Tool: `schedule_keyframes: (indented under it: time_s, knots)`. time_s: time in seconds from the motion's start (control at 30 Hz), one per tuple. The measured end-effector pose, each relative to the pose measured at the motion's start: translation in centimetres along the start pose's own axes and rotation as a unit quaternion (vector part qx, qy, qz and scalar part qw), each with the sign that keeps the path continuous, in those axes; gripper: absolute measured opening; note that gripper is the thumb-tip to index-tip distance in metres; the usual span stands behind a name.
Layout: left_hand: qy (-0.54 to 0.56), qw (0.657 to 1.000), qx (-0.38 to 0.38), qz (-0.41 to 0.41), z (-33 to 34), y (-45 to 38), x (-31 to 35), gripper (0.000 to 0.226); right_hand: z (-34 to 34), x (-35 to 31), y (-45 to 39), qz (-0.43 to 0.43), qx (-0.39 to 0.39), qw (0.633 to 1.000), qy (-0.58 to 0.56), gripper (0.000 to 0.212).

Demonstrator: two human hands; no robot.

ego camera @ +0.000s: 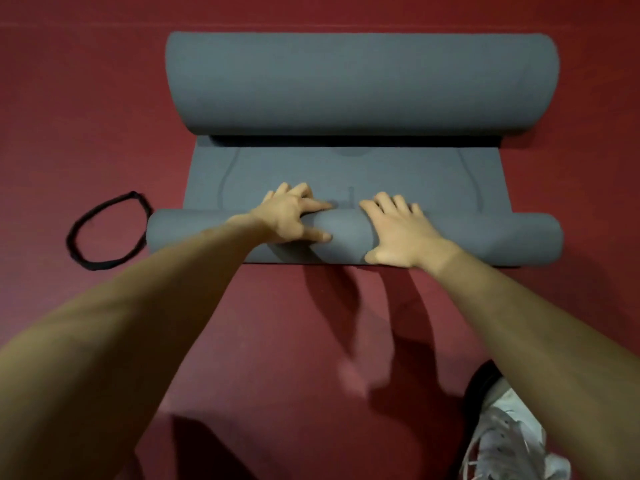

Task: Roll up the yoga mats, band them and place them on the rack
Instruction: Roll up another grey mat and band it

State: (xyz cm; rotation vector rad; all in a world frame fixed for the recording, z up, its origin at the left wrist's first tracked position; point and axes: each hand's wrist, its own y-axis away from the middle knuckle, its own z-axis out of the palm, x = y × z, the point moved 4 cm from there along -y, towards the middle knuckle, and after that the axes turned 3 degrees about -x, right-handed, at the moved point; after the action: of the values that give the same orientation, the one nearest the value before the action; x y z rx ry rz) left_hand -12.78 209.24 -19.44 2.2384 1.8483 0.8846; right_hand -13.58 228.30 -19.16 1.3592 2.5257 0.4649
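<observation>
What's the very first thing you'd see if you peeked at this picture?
Two bare arms reach to a grey yoga mat on the red floor, the left hand and right hand pressing on its small near roll. A fatter roll lies at the far end, and a black band lies left of the mat.

We see a slate-grey yoga mat (346, 174) with faint darker curved lines on its flat part. It lies on a dark red floor (86, 98). Left of the mat lies a black band (104, 233); near-right, a white shoe (509, 441).
</observation>
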Motion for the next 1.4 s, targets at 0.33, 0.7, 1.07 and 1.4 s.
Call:
schedule_keyframes:
  time_s: [0.33, 0.7, 1.07, 1.4]
  knots:
    - [-0.101, 0.953, 0.248, -0.140, -1.7, -2.3, 1.9, 0.035, 0.4, 0.1, -1.2, 0.024, 0.064, 0.997, 0.038, 0.116]
    - [-0.182, 0.977, 0.068, -0.088, -0.7, -5.4, 0.5, 0.109, -1.1, 1.1, -6.2, 0.087, 0.092, 0.988, 0.088, 0.103]
    - [-0.155, 0.984, 0.002, -0.093, -3.7, -8.4, -0.5, 0.102, -2.4, 1.9, -8.8, 0.079, 0.043, 0.991, 0.102, 0.095]
    - [-0.172, 0.982, 0.011, -0.074, -1.5, -3.5, 0.6, 0.091, -1.4, -1.0, -4.5, 0.059, 0.025, 0.992, 0.106, 0.078]
